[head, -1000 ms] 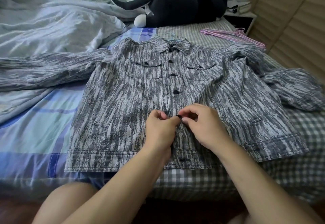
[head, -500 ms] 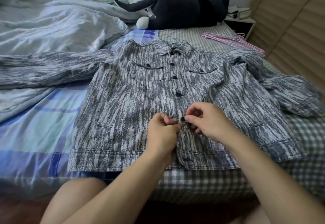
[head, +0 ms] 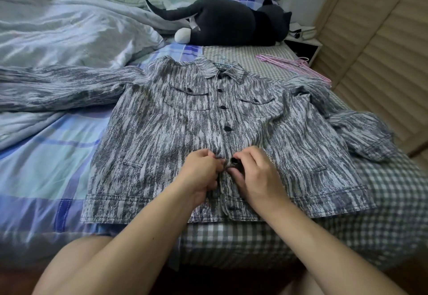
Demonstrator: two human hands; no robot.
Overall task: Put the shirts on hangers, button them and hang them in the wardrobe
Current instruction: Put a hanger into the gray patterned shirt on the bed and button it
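Pinching shirt (head: pixel 162 137) placket: left hand (head: pixel 201 174) | right hand (head: pixel 256 176) pinching button (head: pixel 234 160) | buttonhole hidden by fingers

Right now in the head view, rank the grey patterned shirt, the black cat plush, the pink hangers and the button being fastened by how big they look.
1. Grey patterned shirt
2. Black cat plush, though it lies farther from the camera, so its true size is unsure
3. Pink hangers, also far back
4. Button, between the left hand and right hand

Home bedroom, rumpled duvet (head: pixel 58 30), checked bedsheet (head: pixel 393 197), plush cat (head: pixel 227 21), louvred wardrobe doors (head: pixel 382 51)
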